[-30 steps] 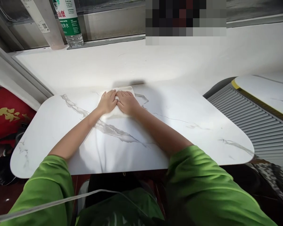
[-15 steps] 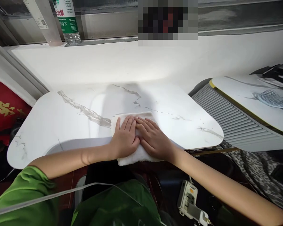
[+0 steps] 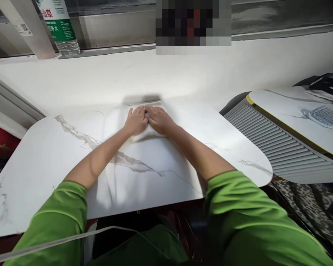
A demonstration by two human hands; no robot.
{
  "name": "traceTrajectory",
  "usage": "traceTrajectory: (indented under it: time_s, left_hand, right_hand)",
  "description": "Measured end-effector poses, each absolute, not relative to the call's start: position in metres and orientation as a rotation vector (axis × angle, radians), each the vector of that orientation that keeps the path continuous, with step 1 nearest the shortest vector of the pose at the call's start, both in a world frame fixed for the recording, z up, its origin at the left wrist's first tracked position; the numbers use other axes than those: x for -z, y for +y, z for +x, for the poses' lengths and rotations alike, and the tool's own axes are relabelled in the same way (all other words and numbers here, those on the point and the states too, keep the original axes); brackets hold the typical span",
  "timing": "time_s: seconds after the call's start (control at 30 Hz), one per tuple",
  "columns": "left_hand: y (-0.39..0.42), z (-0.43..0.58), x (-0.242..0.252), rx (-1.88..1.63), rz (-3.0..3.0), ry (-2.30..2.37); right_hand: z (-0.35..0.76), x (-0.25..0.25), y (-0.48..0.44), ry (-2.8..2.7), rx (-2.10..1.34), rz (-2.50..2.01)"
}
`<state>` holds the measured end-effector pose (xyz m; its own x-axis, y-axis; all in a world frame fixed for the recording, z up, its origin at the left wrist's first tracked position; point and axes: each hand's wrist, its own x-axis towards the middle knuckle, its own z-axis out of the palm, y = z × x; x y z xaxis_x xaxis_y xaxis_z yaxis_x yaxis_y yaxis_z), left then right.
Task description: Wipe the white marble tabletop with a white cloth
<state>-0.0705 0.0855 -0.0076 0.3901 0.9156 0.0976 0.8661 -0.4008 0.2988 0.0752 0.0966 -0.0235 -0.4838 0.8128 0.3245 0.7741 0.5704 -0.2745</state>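
Note:
A white folded towel (image 3: 150, 133) lies near the back edge of a white marble-patterned table (image 3: 58, 159), close to the wall. My left hand (image 3: 136, 121) rests flat on its left part, fingers pointing away from me. On the right part, my right hand (image 3: 160, 120) presses down the same way, fingers extended and angled toward the left. The two hands meet at the fingertips and thumbs. Both arms reach forward across the tabletop, and most of the towel's upper face is covered by the hands.
On the sill at upper left stand a water bottle (image 3: 61, 31) and a tall translucent container (image 3: 41, 42). To the right is another marble-patterned table (image 3: 291, 122) with a ribbed side and a hairbrush (image 3: 326, 116) on it. A white cable (image 3: 72, 239) crosses in front of me.
Both hands have slid the towel away from me, from the table's near edge to its back edge by the wall. My view has shifted slightly, and more of my sleeves shows.

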Motion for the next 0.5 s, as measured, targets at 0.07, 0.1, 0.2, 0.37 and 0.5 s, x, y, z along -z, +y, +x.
traceTrajectory:
  time_s: [0.07,0.1,0.2,0.37,0.5]
  left_hand:
    - [0.106,-0.071,0.007,-0.391,2.441,1.621]
    - [0.113,-0.072,0.008,-0.4,2.44,1.628]
    - [0.12,-0.072,0.007,-0.41,2.44,1.637]
    - [0.107,-0.067,0.005,-0.336,2.455,1.667]
    - [0.072,-0.053,0.004,-0.272,2.463,1.697]
  right_hand:
    - [0.073,0.023,0.121,-2.374,-0.141,-1.264]
    - [0.072,0.023,0.129,-2.371,-0.145,-1.266]
    - [0.072,0.022,0.137,-2.374,-0.142,-1.288]
    - [0.078,0.022,0.12,-2.396,-0.119,-1.314]
    - [0.095,0.025,0.087,-2.425,-0.096,-1.277]
